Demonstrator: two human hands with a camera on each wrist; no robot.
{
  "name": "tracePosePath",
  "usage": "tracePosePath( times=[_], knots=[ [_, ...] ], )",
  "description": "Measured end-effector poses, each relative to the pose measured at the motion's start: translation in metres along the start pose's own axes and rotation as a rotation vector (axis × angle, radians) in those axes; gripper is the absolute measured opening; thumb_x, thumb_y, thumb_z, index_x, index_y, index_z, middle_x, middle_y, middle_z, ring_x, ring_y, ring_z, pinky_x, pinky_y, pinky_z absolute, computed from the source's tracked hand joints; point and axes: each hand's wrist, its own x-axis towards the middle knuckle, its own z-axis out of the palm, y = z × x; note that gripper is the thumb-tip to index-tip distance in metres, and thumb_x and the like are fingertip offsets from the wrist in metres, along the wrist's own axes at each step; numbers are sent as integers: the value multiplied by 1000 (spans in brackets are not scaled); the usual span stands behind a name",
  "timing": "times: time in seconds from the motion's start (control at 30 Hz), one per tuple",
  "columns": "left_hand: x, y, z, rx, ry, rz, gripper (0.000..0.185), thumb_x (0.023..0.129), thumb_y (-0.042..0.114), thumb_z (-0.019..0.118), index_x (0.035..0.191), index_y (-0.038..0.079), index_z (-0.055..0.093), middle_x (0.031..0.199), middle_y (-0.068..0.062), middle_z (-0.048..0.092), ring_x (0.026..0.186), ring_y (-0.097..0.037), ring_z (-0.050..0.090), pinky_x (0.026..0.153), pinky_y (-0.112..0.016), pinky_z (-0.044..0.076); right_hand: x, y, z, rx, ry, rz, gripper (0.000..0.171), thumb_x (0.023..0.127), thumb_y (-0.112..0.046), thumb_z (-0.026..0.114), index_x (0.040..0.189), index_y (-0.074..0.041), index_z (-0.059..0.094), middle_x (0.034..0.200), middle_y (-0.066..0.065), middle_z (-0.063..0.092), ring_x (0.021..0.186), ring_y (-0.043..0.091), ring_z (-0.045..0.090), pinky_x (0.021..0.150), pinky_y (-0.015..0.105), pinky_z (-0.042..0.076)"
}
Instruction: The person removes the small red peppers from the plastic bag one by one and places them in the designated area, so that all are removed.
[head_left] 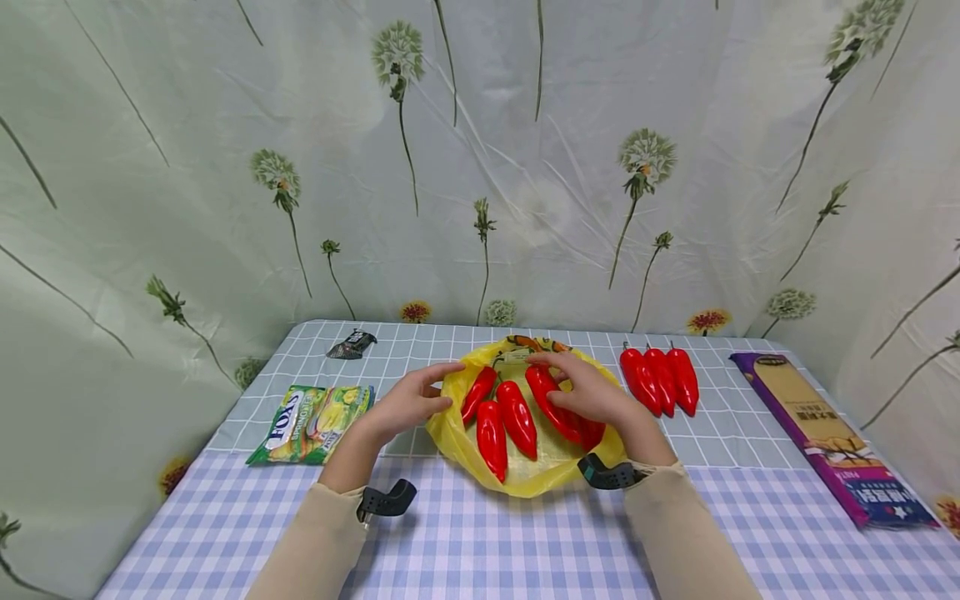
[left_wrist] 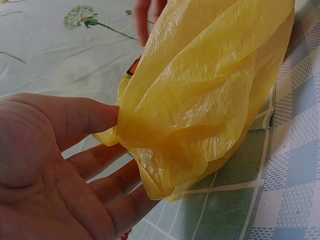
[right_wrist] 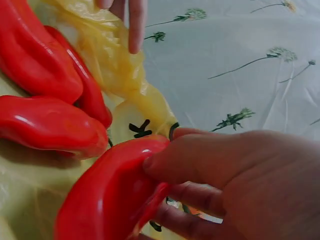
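A yellow plastic bag lies spread open on the table, with several red peppers inside it. At its left rim, my left hand pinches the plastic; the left wrist view shows the thumb on one side of the bag and the fingers behind it. My right hand reaches over the bag's right side and grips a red pepper near its stem end, thumb on top and fingers underneath. Other peppers lie beside it on the yellow plastic.
Three red peppers lie side by side to the right of the bag. A purple pasta packet is at the far right. On the left are a green Fox's candy bag and a small black packet. A floral curtain hangs behind.
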Motion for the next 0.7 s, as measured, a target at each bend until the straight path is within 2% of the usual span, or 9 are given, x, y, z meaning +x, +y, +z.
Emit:
tracePosePath(
  times=[0.1,0.27,0.47,0.7],
  knots=[
    [0,1,0,-2,0,-3,53,95,5,59,146,19,51,152,-12,49,121,-31,63,90,-36,60,-1,-2,-3,49,22,-11,61,90,-2,64,146,-20,48,144,16,50,124,41,55,87,46,61],
    [-1,1,0,-4,-2,1,54,96,5,59,147,19,50,153,-12,47,122,-33,62,91,-38,60,-3,-3,-7,104,62,31,59,92,-3,62,146,-25,49,146,14,47,129,42,51,90,50,60],
    [-1,0,0,-4,-3,4,54,96,5,59,147,19,50,153,-12,47,123,-33,61,93,-38,59,-4,0,-14,134,99,49,50,97,-6,57,144,-23,51,146,14,51,132,43,49,91,52,59],
    [0,1,0,1,-2,-8,54,95,6,60,146,20,51,152,-11,48,122,-32,62,93,-39,59,-7,-1,-22,171,139,74,55,97,-9,59,148,-24,45,148,16,47,130,42,50,89,49,60]
  ],
)
